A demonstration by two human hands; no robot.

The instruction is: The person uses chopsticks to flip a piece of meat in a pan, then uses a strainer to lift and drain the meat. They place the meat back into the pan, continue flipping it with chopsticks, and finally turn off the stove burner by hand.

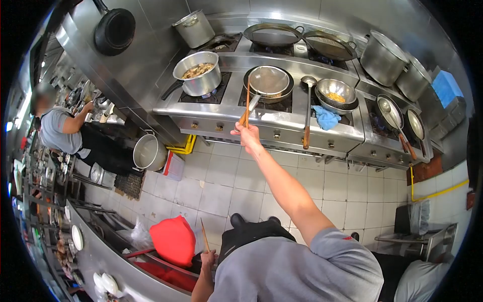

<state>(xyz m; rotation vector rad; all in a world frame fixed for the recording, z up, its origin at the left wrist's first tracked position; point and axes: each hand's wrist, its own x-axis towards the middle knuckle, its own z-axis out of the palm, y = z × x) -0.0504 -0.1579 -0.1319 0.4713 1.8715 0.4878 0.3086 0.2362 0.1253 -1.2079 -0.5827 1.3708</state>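
My right hand (246, 135) is closed on the handle of a round mesh strainer (269, 80), which lies over a dark pan (288, 91) on the front burner. A thin wooden stick (248, 103) runs up from the same hand across the strainer's left edge. Low in the view, near my left hip, my left hand (208, 257) is closed round another thin wooden stick (204, 234) that points up. Left of the strainer is a pot (204, 83) with pale brown pieces in it. A ladle (308, 108) lies to the right, beside a metal bowl (336, 92) holding yellow food.
Woks (273, 35) and tall pots (383, 59) stand along the back; more pans (389, 111) sit right. A blue cloth (326, 118) lies at the stove front. A co-worker (63, 128) stands left, another person's sleeve (422, 283) shows lower right. A large pot (149, 152) and red bag (173, 240) are left.
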